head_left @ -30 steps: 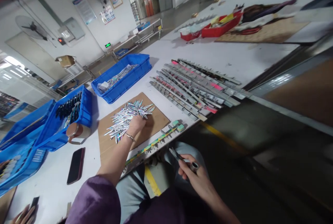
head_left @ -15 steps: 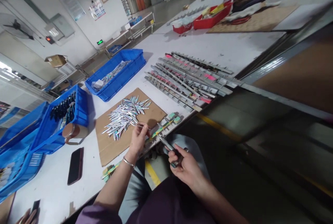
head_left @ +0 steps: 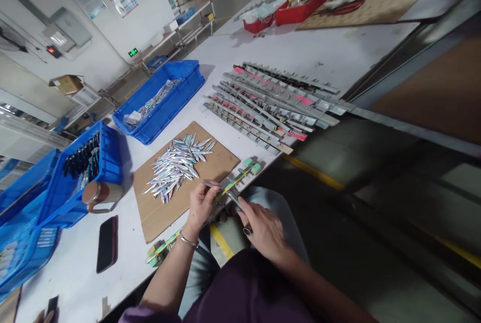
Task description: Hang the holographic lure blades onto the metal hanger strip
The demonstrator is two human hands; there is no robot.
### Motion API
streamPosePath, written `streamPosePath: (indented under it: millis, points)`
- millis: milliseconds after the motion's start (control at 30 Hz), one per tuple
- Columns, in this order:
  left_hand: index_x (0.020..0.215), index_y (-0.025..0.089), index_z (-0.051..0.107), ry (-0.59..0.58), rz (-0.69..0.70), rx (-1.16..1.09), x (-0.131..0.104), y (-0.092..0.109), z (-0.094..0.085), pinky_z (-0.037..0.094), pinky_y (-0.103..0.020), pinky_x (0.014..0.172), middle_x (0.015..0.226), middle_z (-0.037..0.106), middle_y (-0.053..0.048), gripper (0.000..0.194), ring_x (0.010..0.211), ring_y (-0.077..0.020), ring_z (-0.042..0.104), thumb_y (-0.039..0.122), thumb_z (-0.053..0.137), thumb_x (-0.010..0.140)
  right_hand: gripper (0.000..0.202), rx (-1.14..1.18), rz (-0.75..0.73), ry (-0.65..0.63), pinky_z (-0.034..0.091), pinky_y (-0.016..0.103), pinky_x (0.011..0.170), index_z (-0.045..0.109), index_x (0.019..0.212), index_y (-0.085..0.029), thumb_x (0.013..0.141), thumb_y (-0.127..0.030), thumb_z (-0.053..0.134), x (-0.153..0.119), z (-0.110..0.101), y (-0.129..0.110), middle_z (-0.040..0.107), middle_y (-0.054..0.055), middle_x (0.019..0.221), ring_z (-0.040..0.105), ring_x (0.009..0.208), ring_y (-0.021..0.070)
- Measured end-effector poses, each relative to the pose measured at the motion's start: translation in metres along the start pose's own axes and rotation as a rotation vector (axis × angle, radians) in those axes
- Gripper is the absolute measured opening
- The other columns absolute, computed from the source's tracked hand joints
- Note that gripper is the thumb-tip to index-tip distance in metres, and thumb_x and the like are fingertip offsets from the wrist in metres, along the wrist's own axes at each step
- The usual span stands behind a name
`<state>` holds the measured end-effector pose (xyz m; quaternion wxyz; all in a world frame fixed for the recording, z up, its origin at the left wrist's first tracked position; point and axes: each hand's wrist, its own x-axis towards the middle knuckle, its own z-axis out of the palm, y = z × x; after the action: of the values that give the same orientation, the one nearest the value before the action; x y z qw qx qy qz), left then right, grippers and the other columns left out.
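Lower left: dark phone [head_left: 107,244] on white worktop [head_left: 130,255]. Left of centre: heap of slim silver pieces [head_left: 175,165] on cardboard sheet [head_left: 218,163]. Centre: left hand [head_left: 201,204], grip narrow, finger and thumb pinching a slim piece [head_left: 208,184] near the worktop's front edge. Green-and-yellow strip [head_left: 242,177] lies along that edge. Just right: right hand [head_left: 265,228], grip closed around metal tool [head_left: 234,198]; whether its tip touches anything cannot be told. Beyond, right of centre: metal bars [head_left: 259,107], side by side.
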<state>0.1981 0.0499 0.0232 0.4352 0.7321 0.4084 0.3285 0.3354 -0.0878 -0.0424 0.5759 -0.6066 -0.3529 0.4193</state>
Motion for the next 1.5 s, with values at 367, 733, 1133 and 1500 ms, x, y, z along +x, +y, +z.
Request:
streamPosePath:
  millis: [367,733,1133,1500]
  points:
    - [0.095,0.021,0.075,-0.124,0.229,0.289,0.0,0.006,0.001,0.055,-0.03,0.084,0.094,0.078,-0.009,0.03,0.088,-0.0195,0.073,0.045,0.059,0.102,0.051,0.261,0.19,-0.117,0.047,0.032,0.059,0.072,0.11,-0.024,0.097,-0.069,0.05,0.006,-0.002,-0.003,0.067,0.004,0.072,0.062,0.061,0.0203]
    - [0.098,0.022,0.075,-0.105,0.211,0.307,-0.004,0.002,0.004,0.056,-0.031,0.085,0.095,0.078,-0.009,0.03,0.089,-0.0199,0.073,0.046,0.057,0.103,0.039,-0.046,0.035,-0.012,0.046,0.038,0.079,0.074,0.117,-0.027,0.087,-0.052,0.07,-0.002,-0.015,-0.011,0.073,0.009,0.091,0.065,0.088,0.0281]
    - [0.101,0.022,0.075,-0.087,0.227,0.32,-0.005,0.001,0.006,0.057,-0.032,0.087,0.098,0.077,-0.009,0.027,0.094,-0.0205,0.073,0.043,0.058,0.103,0.032,-0.24,-0.039,-0.015,0.045,0.037,0.074,0.072,0.117,-0.025,0.097,-0.047,0.059,0.001,-0.02,-0.012,0.074,0.009,0.085,0.067,0.079,0.0261]
    - [0.1,0.022,0.074,-0.099,0.183,0.4,-0.01,-0.002,0.012,0.056,-0.037,0.088,0.096,0.078,-0.011,0.029,0.094,-0.0244,0.073,0.044,0.056,0.103,0.048,0.431,0.31,-0.229,0.029,0.029,0.053,0.061,0.097,-0.024,0.082,-0.07,0.065,0.014,-0.013,-0.001,0.051,-0.005,0.055,0.04,0.049,0.0146]
